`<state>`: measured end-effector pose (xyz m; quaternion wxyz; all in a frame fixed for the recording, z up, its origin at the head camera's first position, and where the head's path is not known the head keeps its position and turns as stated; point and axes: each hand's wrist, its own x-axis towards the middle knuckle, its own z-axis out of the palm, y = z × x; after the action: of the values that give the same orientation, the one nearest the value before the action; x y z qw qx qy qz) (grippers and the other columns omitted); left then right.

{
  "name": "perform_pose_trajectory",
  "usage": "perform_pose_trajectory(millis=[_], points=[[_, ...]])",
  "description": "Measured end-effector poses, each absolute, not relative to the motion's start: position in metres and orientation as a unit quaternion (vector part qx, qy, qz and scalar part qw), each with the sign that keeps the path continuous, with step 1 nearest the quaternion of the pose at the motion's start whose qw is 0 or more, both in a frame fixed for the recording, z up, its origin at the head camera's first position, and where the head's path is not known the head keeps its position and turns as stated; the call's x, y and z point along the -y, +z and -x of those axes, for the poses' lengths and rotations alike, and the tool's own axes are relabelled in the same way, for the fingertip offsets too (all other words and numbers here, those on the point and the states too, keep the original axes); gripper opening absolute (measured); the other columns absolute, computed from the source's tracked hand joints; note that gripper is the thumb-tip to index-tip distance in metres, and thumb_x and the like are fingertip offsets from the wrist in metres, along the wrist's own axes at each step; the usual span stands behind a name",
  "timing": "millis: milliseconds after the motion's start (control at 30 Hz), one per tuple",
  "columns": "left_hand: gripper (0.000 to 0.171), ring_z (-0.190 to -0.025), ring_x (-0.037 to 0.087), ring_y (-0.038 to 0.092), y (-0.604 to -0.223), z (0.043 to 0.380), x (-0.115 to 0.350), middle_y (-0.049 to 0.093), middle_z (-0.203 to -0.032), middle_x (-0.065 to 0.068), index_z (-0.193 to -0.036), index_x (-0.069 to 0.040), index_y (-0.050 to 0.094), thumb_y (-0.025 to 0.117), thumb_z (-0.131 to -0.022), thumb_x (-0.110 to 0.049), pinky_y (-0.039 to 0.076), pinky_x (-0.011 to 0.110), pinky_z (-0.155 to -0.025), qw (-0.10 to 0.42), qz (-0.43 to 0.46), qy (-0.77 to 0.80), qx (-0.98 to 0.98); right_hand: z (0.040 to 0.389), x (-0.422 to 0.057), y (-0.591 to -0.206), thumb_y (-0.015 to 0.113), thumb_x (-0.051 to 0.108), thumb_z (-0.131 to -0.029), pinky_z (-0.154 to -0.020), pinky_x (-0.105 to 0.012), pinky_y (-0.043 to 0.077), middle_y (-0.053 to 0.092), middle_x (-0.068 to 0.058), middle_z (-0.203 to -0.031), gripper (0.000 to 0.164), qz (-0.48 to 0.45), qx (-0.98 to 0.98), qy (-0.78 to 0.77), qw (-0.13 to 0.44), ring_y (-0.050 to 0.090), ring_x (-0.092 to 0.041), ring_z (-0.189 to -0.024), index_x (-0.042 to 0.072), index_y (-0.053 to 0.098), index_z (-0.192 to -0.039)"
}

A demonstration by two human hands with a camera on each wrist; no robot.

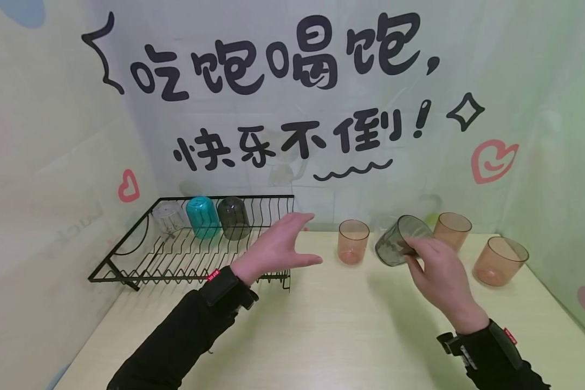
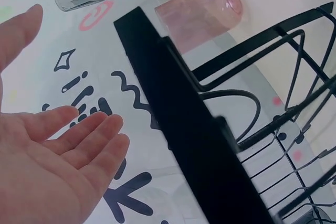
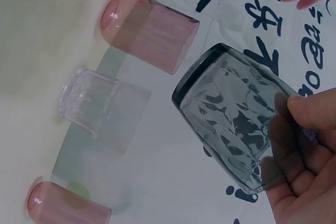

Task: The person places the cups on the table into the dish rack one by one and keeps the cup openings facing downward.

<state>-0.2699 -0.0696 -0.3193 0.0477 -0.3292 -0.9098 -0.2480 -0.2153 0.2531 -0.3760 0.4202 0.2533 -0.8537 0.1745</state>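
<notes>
My right hand (image 1: 443, 279) grips a grey patterned glass (image 1: 394, 245) near its rim, thumb on one side and fingers on the other. The glass is tilted and raised above the table, its base toward the lower left. Seen from the right wrist, a clear glass (image 3: 102, 103) stands beyond it between two pinkish-orange glasses. My left hand (image 1: 280, 244) hovers by the right end of a black wire rack (image 1: 190, 280), fingers straight, thumb spread, holding nothing. Along the back of the rack sit a clear glass (image 1: 169, 218), a teal glass (image 1: 202, 218) and a dark grey glass (image 1: 233, 219).
Pinkish-orange tumblers stand on the table (image 1: 331, 336): one left of the held glass (image 1: 353, 242), one behind my right hand (image 1: 452, 228), and one farther right (image 1: 500, 261). A printed white cloth (image 1: 253, 114) hangs behind, with more cloth at both sides.
</notes>
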Motion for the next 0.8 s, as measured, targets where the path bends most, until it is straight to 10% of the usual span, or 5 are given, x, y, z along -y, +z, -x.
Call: perform_pose_trajectory(millis=[800], points=[[0.091, -0.117, 0.022, 0.055, -0.319, 0.263, 0.065, 0.042, -0.149, 0.01, -0.152, -0.008, 0.036, 0.082, -0.08, -0.041, 0.048, 0.041, -0.099, 0.062, 0.317, -0.301, 0.897, 0.203, -0.223, -0.355, 0.079, -0.017, -0.07, -0.077, -0.035, 0.042, 0.069, -0.016, -0.091, 0.037, -0.259, 0.817, 0.257, 0.447, 0.06, -0.03, -0.083, -0.006, 0.068, -0.103]])
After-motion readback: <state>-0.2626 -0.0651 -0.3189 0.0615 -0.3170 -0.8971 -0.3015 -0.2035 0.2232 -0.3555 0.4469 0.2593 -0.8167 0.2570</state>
